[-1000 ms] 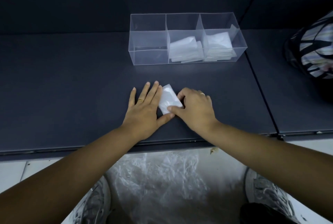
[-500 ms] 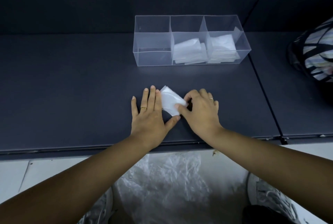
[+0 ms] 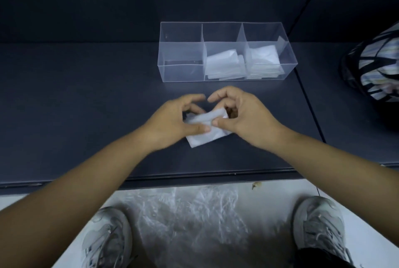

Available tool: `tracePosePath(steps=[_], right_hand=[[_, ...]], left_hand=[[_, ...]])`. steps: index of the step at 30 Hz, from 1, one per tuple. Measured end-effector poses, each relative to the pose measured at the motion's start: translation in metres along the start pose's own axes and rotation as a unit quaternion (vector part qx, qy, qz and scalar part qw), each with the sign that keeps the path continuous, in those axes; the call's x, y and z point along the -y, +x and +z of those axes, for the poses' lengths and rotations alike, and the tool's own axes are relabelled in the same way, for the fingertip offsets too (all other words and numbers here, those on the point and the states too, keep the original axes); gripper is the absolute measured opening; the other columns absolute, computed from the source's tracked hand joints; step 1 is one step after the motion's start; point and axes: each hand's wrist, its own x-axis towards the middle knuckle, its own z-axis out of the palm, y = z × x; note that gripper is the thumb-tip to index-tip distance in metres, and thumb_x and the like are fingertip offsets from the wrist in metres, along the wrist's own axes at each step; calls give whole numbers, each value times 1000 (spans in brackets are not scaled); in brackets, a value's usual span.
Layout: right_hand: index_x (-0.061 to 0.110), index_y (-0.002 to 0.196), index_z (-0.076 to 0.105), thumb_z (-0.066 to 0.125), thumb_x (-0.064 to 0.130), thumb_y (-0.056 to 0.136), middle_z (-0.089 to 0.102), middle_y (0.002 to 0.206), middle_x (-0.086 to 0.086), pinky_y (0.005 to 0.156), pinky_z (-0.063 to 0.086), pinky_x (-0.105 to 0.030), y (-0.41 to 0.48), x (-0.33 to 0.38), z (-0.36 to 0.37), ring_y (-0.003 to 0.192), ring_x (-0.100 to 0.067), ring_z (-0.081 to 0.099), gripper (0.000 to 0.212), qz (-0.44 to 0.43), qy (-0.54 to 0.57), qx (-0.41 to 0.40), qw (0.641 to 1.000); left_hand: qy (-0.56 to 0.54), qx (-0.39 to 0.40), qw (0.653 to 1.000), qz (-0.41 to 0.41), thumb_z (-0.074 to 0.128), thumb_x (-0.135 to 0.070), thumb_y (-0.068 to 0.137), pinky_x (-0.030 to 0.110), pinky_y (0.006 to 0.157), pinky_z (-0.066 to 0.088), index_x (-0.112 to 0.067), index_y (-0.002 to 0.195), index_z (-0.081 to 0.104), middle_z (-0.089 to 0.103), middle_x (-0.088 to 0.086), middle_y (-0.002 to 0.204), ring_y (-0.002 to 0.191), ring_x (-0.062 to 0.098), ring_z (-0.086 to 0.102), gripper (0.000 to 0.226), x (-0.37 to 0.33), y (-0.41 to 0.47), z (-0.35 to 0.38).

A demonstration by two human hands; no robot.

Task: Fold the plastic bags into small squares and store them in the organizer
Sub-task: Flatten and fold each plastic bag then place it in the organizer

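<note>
A small folded white plastic bag [image 3: 205,135] lies on the dark shelf [image 3: 86,106], its upper part lifted between my hands. My left hand [image 3: 172,121] pinches its left side with thumb and curled fingers. My right hand [image 3: 239,114] pinches its right end the same way. Behind them stands a clear organizer [image 3: 181,52] with three compartments. The left one is empty; folded white bags fill the middle [image 3: 224,65] and the right [image 3: 264,60].
A striped bag in black netting [image 3: 375,62] sits at the right on the neighbouring shelf panel. Crumpled clear plastic bags [image 3: 190,220] lie on the floor between my two grey shoes, below the shelf's front edge.
My left hand was flat on the shelf beside the bag; now both hands have curled and lifted the bag's upper part. The bag looks longer and turned crosswise.
</note>
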Motion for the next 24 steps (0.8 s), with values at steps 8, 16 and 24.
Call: tracePosePath(steps=[8,16,24], right_hand=[[12,75,64,75,9,81,66,75,-3,65,50,-16,55,-3,-55,62,-4,59,12,90,70,-185,976],[22,66,60,76,25,79,64,78,2,88,49,-36,142,-28,-73,90,-19,62,20,99,-173,-190,961],[20,107,64,78,29,75,53,121,-5,103,32,-36,145,-32,-73,118,-24,48,37,65,-324,-204,922]], left_hand=[[-41,-203,977,45,72,-13,83,4,65,44,-30,78,69,67,-14,75,64,-7,56,17,-6,47,-21],[338,-188,918,89,56,-32,94,36,118,5,-11,145,37,29,6,155,145,23,17,58,18,53,-8],[357,-103,921,119,43,-44,96,36,120,-2,-13,149,29,19,3,159,148,18,5,63,32,5,34]])
